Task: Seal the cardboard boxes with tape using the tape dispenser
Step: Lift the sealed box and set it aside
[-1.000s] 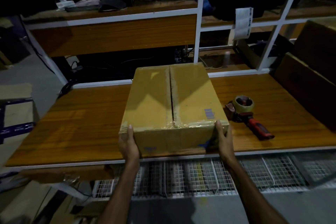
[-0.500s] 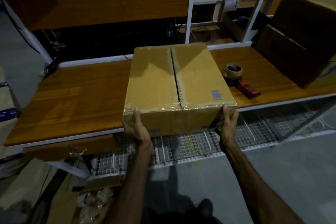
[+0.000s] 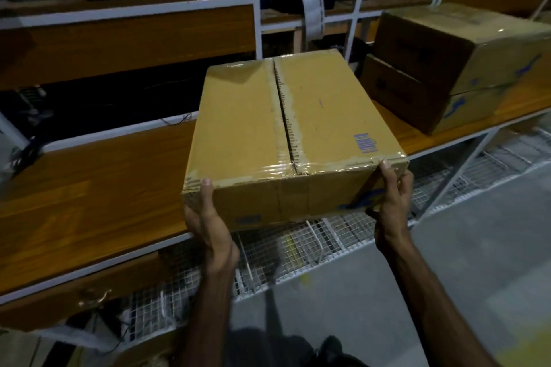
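Your left hand [image 3: 208, 214] and right hand [image 3: 393, 199] each grip a near corner of the taped cardboard box [image 3: 286, 131], thumbs up its front, box over the counter [image 3: 89, 188] edge.

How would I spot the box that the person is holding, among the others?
Find the long wooden workbench. At its front edge, both hands grip a cardboard box by its near corners. Unlike the two stacked boxes on the right, it has a taped centre seam and a small purple barcode.
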Demonstrator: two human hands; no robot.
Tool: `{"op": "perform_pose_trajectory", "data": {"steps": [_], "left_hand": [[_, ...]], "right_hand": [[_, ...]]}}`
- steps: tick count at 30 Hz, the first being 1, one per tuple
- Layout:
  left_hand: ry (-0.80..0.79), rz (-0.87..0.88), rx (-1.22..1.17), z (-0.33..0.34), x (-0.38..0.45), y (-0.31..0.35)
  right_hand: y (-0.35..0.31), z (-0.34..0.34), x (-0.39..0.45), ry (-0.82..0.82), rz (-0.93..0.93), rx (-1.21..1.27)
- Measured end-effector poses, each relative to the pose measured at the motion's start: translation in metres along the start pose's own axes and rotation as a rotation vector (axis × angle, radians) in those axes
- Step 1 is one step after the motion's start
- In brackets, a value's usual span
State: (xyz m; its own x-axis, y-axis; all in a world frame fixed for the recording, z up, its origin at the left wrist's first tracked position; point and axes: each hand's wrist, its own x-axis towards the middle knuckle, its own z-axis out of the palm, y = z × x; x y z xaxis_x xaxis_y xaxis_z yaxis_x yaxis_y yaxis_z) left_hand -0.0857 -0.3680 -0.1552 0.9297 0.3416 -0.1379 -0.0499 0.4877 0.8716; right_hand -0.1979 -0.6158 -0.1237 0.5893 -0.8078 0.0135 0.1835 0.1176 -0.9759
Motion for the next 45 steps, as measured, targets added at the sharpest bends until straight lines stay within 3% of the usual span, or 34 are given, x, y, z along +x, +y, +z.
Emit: {"op": "perform_pose_trajectory", "data": {"steps": [9, 20, 29, 36, 45], "left_hand": [[-0.272, 0.006, -0.041, 0.119, -0.032, 0.015], [-0.362, 0.091, -0.097, 0.332, -0.083, -0.013], [-0.338, 0.019, -0.070, 0.530, -0.143, -0.079], [-0.353, -0.013, 0.008, 0.667, -0.178, -0.122], [-0.301, -0.129, 0.000, 0.777, -0.200, -0.153]], "right_hand": [[-0.075, -0.049, 0.058, 0.142, -0.163, 0.078], [-0.161, -0.127, 0.234, 0.167, -0.287, 0.126], [-0.225, -0.226, 0.433, 0.070, -0.239, 0.103], [-0.262, -0.285, 0.583, 0.096, -0.218, 0.032], [-0.298, -0.315, 0.729, 0.049, 0.052, -0.087]]}}
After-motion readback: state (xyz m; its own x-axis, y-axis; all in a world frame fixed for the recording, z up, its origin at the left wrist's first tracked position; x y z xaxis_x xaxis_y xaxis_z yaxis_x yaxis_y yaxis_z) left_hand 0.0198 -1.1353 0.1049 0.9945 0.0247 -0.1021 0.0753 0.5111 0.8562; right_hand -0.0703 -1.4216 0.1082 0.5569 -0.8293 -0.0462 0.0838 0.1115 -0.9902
